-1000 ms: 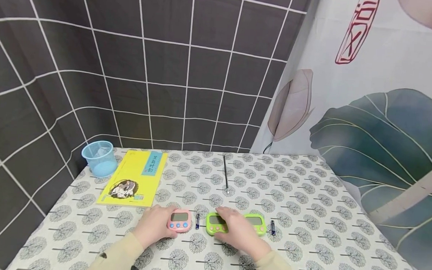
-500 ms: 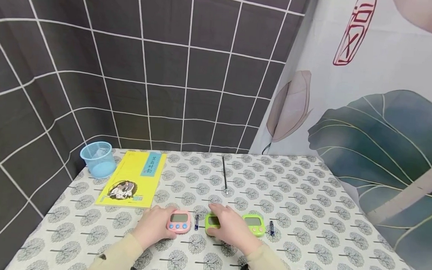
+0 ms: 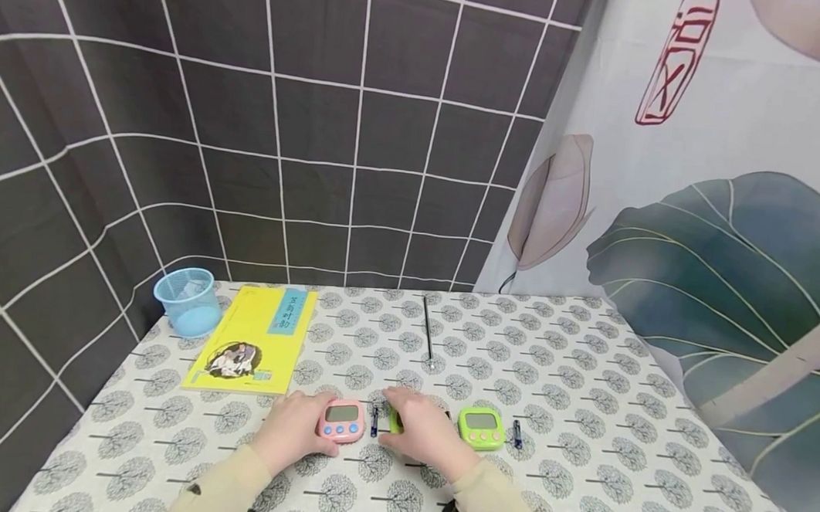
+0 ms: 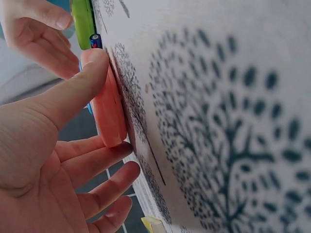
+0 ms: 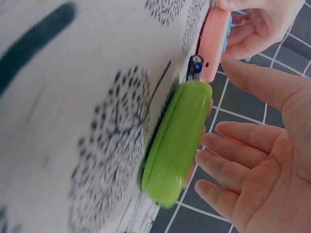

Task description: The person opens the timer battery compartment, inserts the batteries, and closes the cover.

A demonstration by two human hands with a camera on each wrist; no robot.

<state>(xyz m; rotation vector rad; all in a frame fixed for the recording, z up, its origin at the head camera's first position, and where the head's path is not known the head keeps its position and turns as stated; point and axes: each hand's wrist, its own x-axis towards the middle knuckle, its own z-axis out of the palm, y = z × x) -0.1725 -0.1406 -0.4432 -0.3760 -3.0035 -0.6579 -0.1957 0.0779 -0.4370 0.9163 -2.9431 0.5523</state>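
My left hand (image 3: pixel 293 429) holds a pink digital timer (image 3: pixel 342 415) with blue buttons at its left side, thumb on the near edge and fingers along the far edge. To its right stands a small blue battery (image 3: pixel 374 422). My right hand (image 3: pixel 425 435) is over a green timer (image 3: pixel 395 421), covering most of it. In the right wrist view its fingers are spread and relaxed beside the green case (image 5: pixel 177 141), gripping nothing. Farther right lie a second green timer (image 3: pixel 482 422) with pink buttons and another battery (image 3: pixel 517 434).
A yellow book (image 3: pixel 245 340) lies at the back left, next to a light blue mesh basket (image 3: pixel 194 314). Behind the timers a thin black rod (image 3: pixel 428 330) points away from me. The tree-print cloth (image 3: pixel 608 467) covers the table, with dark gridded fabric (image 3: pixel 312 127) behind it.
My right hand has moved left across the green timers, uncovering the right one and covering more of the left one. The left hand still holds the pink timer in place.
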